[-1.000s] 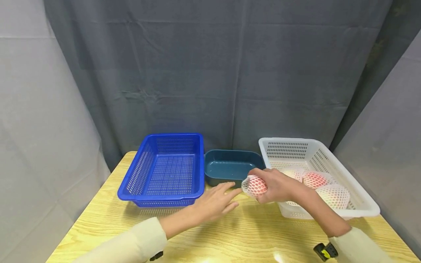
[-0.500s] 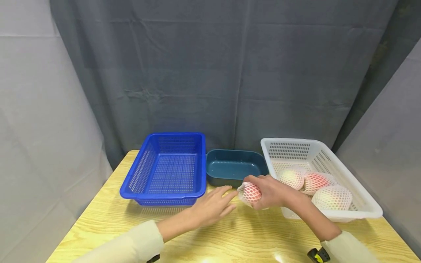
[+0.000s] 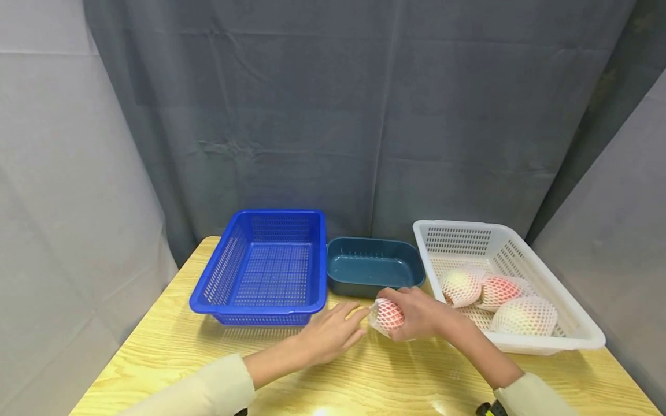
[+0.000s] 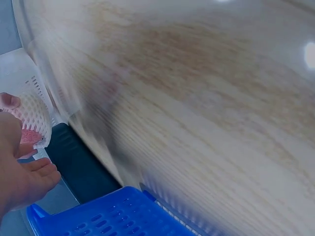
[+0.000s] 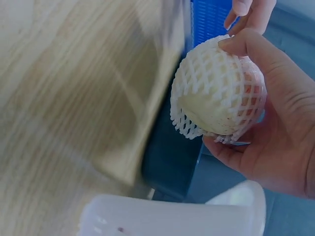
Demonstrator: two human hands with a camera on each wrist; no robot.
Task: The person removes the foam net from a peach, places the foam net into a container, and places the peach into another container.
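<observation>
My right hand point(image 3: 420, 316) grips a peach point(image 3: 389, 315) wrapped in a white foam net, above the table in front of the dark teal dish point(image 3: 372, 269). The right wrist view shows the peach point(image 5: 212, 91) pale yellow with a red side, thumb and fingers around it and the net's open end facing the table. My left hand point(image 3: 333, 333) holds nothing. Its fingers are extended, with the fingertips right at the net's edge in the head view. Netted peaches point(image 3: 460, 287) lie in the white basket point(image 3: 559, 342) at right.
At left stands a blue perforated basket point(image 3: 276, 271), its side next to the teal dish. All three containers sit toward the back of the wooden table point(image 3: 359, 384). A grey curtain point(image 3: 291, 115) hangs right behind them.
My right hand has carried the netted peach left and toward me, away from the white basket. My left hand has shifted slightly left and nearer.
</observation>
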